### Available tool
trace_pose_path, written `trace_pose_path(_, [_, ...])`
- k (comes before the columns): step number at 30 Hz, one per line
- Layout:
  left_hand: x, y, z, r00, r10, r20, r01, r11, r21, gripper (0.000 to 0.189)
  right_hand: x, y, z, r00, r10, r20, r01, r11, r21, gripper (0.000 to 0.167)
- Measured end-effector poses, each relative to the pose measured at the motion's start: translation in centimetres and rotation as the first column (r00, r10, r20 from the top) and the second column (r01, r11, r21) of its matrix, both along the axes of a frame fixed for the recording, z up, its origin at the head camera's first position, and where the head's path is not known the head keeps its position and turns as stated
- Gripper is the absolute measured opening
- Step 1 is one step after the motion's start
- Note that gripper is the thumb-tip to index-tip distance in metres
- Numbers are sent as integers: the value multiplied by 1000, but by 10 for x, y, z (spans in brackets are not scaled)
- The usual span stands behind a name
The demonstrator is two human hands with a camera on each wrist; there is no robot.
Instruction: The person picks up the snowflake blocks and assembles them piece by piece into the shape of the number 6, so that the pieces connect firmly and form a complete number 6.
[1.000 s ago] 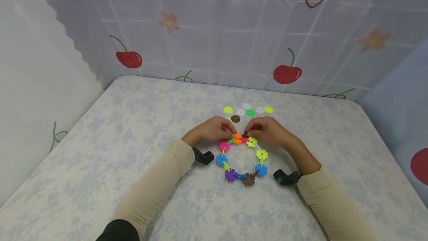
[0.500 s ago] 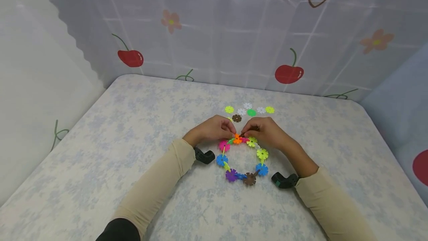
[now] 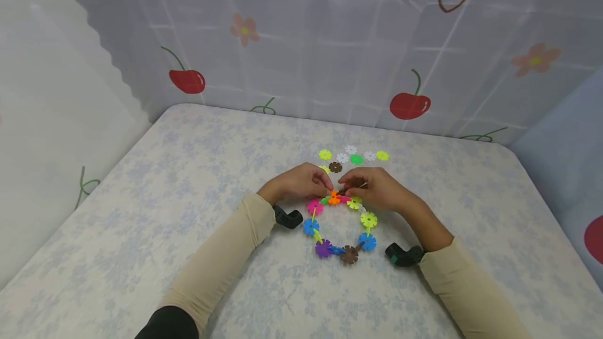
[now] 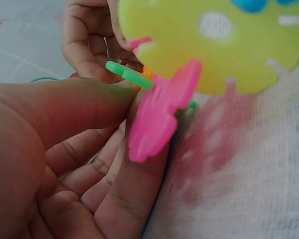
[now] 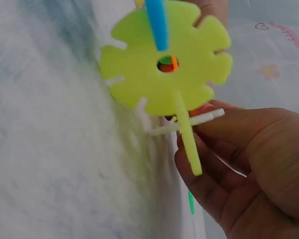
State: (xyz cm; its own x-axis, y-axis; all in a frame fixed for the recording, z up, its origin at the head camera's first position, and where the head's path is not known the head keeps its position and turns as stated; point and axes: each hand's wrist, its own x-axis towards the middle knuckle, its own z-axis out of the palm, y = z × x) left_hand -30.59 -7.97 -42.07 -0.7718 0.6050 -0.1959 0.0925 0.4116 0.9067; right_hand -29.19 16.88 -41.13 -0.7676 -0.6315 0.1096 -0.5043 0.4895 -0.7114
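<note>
A ring of colourful slotted plastic interlocking discs (image 3: 369, 219) stands on the table in the head view. At the ring's far side my left hand (image 3: 301, 180) pinches it by the orange disc (image 3: 334, 198), thumb against forefinger. In the left wrist view a pink disc (image 4: 162, 117) and an edge-on green disc (image 4: 129, 75) sit by that thumb. My right hand (image 3: 377, 186) holds a brown disc (image 3: 342, 191) against the orange one between thumb and fingertips. A yellow disc (image 5: 134, 74) and a white one (image 5: 209, 117) partly hide these fingertips in the right wrist view.
Beyond the hands lie several loose discs, among them a brown disc (image 3: 335, 167), a green disc (image 3: 356, 159) and a yellow disc (image 3: 382, 155). A patterned cloth covers the table (image 3: 212, 150). A printed curtain (image 3: 301, 56) hangs behind its far edge.
The right hand has brought the brown disc left to the orange disc, and its fingers have since spread slightly. The left hand keeps its place; the ring has barely shifted.
</note>
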Motion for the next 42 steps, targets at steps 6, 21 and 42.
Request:
trace_pose_path(6, [-1, 0, 1, 999, -14, -34, 13, 1000, -24, 8, -8, 19, 0, 983, -144, -114, 152, 986, 63, 31])
trace_pose_path(21, [-3, 3, 2, 999, -18, -31, 17, 999, -34, 12, -21, 33, -12, 962, -131, -240, 210, 917, 340, 50])
trace_pose_path(42, [2, -2, 4, 1000, -20, -23, 19, 999, -46, 18, -15, 22, -4, 977, -200, 70, 193, 977, 95, 12])
